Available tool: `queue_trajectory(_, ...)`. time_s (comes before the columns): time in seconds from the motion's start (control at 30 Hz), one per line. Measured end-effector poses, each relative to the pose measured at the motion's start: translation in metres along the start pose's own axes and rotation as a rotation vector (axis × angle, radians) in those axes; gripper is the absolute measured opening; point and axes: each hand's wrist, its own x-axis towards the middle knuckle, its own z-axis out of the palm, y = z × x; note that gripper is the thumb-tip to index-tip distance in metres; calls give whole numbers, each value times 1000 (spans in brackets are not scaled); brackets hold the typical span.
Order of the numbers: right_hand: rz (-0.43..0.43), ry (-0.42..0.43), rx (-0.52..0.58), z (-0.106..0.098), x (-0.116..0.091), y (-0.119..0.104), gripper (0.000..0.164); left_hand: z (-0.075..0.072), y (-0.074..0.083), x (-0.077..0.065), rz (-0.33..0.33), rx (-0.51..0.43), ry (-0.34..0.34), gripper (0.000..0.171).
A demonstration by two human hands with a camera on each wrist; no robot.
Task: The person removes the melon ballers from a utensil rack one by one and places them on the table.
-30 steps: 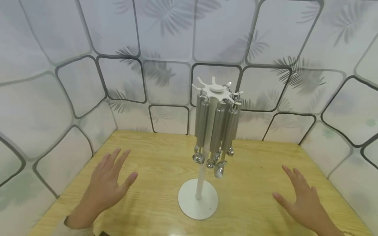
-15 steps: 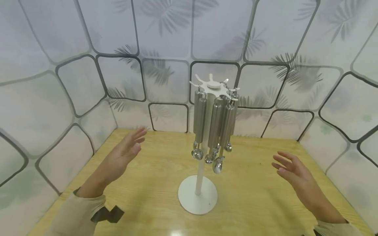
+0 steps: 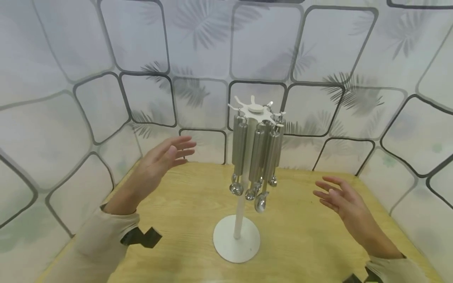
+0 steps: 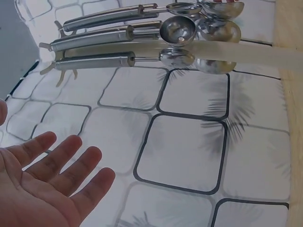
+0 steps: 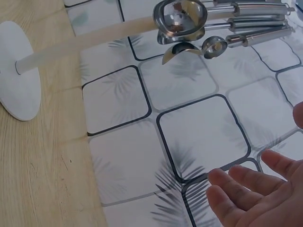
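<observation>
A white stand [image 3: 236, 245] with a round base, a pole and a hooked top rises from the table. Several metal scoops with thick silver handles [image 3: 257, 155] hang from its hooks, bowls [image 4: 177, 31] downward; some white hooks carry nothing. To the stand's left my left hand [image 3: 155, 167] hovers in the air, fingers extended toward the handles and apart from them. My right hand [image 3: 345, 204] floats lower on the other side, fingers slightly bent, touching nothing. Both wrist views show the palms [image 4: 33, 194] bare, with the scoops [image 5: 182, 19] beyond the fingertips.
The table [image 3: 184, 220] has a pale wood-grain top. Behind it and at both sides stand cloth-like walls [image 3: 201, 102] with dark rounded squares and leaf prints. Black straps with small blocks [image 3: 143, 237] sit at the beige sleeves.
My left hand has risen and moved right, toward the hanging scoops. The right hand has risen and come slightly inward. The stand and scoops stay in place; the head view shifts slightly.
</observation>
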Motion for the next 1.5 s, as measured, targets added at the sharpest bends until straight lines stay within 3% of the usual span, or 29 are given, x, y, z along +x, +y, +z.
queue_trajectory(0.3, -11, -57, -41, 15, 20, -15, 38, 9, 8, 20, 49, -153, -4, 53)
queue_trajectory(0.57, -38, -77, -14, 24, 38, -27, 36, 12, 23, 42, 92, -172, 0, 51)
queue_trajectory(0.83, -62, -103, 43, 33, 52, -28, 34, 19, 40, 60, 217, -259, 36, 56)
queue_trajectory(0.93, -54, -100, 25, 35, 57, -29, 32, 21, 47, 65, 261, -269, 58, 49)
queue_trajectory(1.07, -68, -87, 32, 39, 64, -28, 31, 25, 56, 71, 324, -231, 167, 37)
queue_trajectory(1.23, -73, -108, 83, 44, 71, -26, 31, 32, 65, 77, 384, -100, 309, 32)
queue_trajectory(1.33, -76, -105, 89, 46, 76, -27, 30, 34, 68, 86, 385, -10, 309, 33)
queue_trajectory(1.5, -96, -103, 119, 47, 83, -29, 28, 36, 76, 101, 332, 118, 218, 31)
